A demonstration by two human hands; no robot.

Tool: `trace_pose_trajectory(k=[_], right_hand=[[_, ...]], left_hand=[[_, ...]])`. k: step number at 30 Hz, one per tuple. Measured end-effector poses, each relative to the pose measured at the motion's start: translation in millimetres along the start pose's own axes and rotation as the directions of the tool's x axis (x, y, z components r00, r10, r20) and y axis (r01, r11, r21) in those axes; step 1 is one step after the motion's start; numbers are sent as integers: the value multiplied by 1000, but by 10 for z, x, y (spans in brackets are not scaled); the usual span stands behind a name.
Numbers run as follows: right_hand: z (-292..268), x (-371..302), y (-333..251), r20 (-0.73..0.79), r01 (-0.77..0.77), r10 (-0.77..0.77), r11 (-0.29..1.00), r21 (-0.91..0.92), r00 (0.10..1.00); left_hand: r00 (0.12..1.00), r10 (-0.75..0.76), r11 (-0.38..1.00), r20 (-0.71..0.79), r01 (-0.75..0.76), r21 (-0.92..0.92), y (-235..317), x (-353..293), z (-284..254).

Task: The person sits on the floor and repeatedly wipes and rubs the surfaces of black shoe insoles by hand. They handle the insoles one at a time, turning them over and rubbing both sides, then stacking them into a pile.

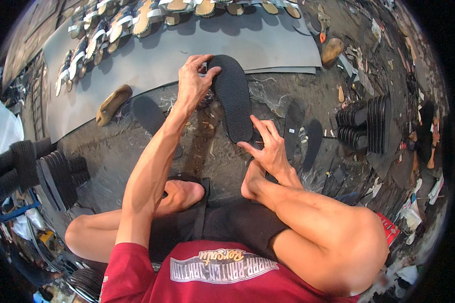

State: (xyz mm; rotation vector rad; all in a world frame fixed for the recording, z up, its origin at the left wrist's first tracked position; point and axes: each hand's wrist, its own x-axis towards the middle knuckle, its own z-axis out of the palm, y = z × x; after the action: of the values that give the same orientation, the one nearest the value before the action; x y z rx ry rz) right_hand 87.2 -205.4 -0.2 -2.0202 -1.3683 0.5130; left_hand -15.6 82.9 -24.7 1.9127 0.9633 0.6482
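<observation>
A black textured shoe sole (231,98) is held up in front of me, its long side running away from my body. My left hand (194,81) pinches the far end between thumb and fingers. Around the near end, on the right edge, my right hand (269,146) closes with its thumb and fingertips. Beyond my left forearm a dark sole (147,113) lies on the ground, partly covered by that arm. Two more dark soles lie right of my right hand, one (313,144) farther out and the other (293,121) nearer, bearing a small white label.
A grey sheet (268,48) spreads across the far side, with rows of unfinished sandals (144,20) on it. Shoe lasts lie at the sheet's near edge (114,104) and far right (332,52). Stacked black soles stand right (376,123) and left (58,177). Scraps litter the right-hand ground.
</observation>
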Motion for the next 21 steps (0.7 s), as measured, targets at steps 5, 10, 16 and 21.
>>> trace_pose_trajectory(k=[5, 10, 16, 21], right_hand=[[34, 5, 37, -7, -14, 15, 999, 47, 1000], [21, -3, 39, 0, -57, 57, 993, 99, 998], [151, -82, 95, -122, -39, 52, 994, 106, 991], [214, -77, 99, -141, -51, 70, 990, 135, 987]], left_hand=[[1000, 4, 1000, -1, -4, -24, -34, 13, -9], [1000, -13, 1000, 6, 13, -11, -13, 4, -10], [999, -38, 998, -9, 37, -52, -37, -24, -7], [996, -88, 984, -10, 86, -159, -81, -45, -23]])
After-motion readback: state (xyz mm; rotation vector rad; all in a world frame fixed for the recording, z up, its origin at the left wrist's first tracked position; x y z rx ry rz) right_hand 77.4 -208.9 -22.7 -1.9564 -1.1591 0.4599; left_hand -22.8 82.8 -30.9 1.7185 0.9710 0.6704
